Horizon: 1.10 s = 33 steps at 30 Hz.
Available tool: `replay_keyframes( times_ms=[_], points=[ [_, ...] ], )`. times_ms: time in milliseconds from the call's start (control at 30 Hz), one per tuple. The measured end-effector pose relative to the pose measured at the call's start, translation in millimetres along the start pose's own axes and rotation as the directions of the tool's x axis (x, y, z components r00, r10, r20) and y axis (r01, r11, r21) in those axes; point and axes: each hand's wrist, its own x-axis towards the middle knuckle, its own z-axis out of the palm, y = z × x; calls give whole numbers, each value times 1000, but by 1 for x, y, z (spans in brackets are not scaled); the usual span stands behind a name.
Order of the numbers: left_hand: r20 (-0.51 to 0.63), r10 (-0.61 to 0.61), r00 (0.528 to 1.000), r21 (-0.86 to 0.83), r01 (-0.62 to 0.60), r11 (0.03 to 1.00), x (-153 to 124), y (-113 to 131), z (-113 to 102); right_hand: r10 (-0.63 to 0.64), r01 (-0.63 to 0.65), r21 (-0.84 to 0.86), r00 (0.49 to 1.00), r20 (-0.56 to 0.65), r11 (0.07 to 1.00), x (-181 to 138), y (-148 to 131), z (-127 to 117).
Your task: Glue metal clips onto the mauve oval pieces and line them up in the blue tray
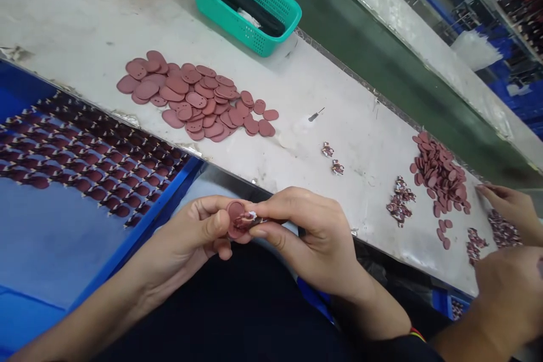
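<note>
My left hand (199,235) pinches a dusty-pink oval patch (235,216) between thumb and fingers, just off the table's near edge. My right hand (311,235) is closed on a small red-and-white decorated piece (248,219) and presses it against the patch. Both hands meet above my dark lap. A heap of the same pink oval patches (197,96) lies on the white table (318,102) in front of me. Two small decorated pieces (332,158) lie loose on the table, beyond my right hand.
A blue tray (55,237) at my left holds rows of finished patches. A teal basket (241,0) with dark items stands at the back. At right, another person's hands (509,215) work among more patches (439,172) and small pieces (399,201). A green belt (382,56) runs behind.
</note>
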Motion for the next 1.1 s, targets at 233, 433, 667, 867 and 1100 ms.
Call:
replay_keyframes(
  times_ms=[233, 433, 667, 867, 1100],
  points=[
    [-47, -22, 999, -5, 22, 1000, 0, 1, -2, -11, 13, -32, 999, 53, 999, 3, -2, -3],
    [-48, -19, 999, -28, 18, 999, -1, -1, -2, -59, 68, -108, 995, 83, 992, 7, -5, -4],
    [53, -4, 999, -53, 7, 999, -2, -1, -1, -75, 82, -64, 991, 112, 995, 3, -6, -4],
    [20, -44, 999, -88, 45, 995, -2, 0, 3, -56, 62, -66, 995, 87, 996, 2, -3, -4],
    [-9, -56, 998, -110, 55, 992, 2, -2, 2, -51, 56, -50, 995, 80, 997, 4, 2, -2]
  ],
)
